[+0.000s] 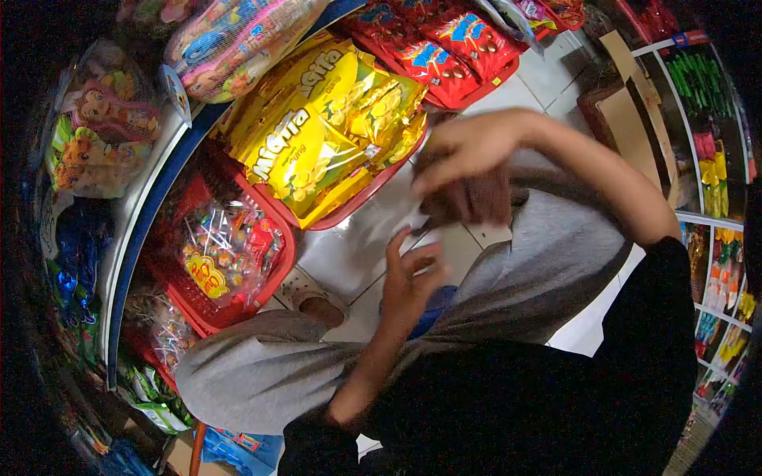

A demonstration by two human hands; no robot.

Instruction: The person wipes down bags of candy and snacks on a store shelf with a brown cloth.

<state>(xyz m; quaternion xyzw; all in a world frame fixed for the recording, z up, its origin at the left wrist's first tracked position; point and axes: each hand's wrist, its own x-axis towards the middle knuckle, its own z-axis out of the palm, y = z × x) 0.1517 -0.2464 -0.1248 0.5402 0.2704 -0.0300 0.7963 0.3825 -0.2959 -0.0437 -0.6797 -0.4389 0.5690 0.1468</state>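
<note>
My left hand [413, 278] is raised in front of my knees, thumb and fingers apart, with nothing visible in it. Above and to its right, my right hand [472, 151] is blurred by motion, its fingers stretched out toward the left. Just under the right hand is a blurred dark brown thing [484, 198] whose kind I cannot make out. Nearest to the right hand is a red basket [361, 198] filled with yellow Migita snack packets [298, 151].
A red basket [286, 258] of Chupa Chups lollipops [218, 242] stands at left. Red snack packs [452, 47] fill another basket at the top. Bagged dolls [103, 127] lie on a blue-edged shelf [171, 155]. Cardboard [631, 131] and a goods rack [683, 218] stand right.
</note>
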